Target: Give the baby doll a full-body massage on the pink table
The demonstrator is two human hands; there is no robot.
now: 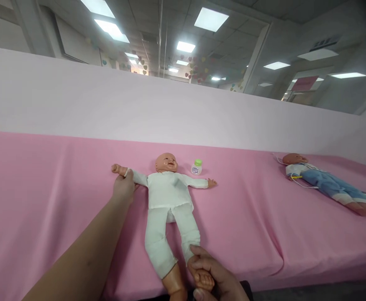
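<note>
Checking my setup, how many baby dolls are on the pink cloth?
2: white-clothed doll in the middle, held by left hand and right hand; blue-clothed doll far right.

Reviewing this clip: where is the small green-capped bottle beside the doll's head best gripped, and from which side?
Grip the small bottle around its white body below the green cap, coming from above or the near side: it stands upright, clear of the doll, whose head lies just left of it.

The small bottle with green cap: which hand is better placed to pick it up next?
Probably the left hand. It holds the doll by the wrist, nearer the bottle beside the doll's head. The right hand grips the doll's foot at the near edge, farther away.
</note>
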